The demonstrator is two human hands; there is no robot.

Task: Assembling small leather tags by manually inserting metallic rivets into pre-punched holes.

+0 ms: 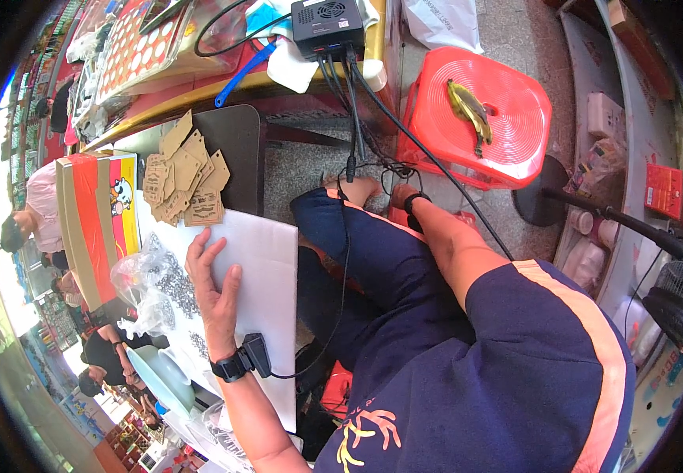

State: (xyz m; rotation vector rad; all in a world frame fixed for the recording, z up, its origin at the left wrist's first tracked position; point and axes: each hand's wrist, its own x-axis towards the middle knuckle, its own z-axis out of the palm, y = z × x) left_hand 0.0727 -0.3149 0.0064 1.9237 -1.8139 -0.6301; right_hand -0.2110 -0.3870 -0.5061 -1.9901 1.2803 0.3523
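My left hand [214, 293] is over a white board [267, 260], its fingers and thumb apart and nothing held in it. Close beyond its fingertips lies a loose pile of brown cardboard tags [186, 175] with dark print, some with a punched hole. Beside the fingers are many small silvery metal pieces [174, 285], too small to name, and a crumpled clear plastic bag [138, 276]. A black wrist device with a cable is strapped to that wrist. My right hand [401, 194], with a black band at the wrist, hangs low beside my leg; its fingers are hard to make out.
A red plastic stool [436, 87] with a banana peel [469, 114] on it stands nearby. A black box [327, 27] trails cables past my legs. Light green bowls [156, 382] and a cardboard box with red tape [93, 229] flank the board. Several people are in the background.
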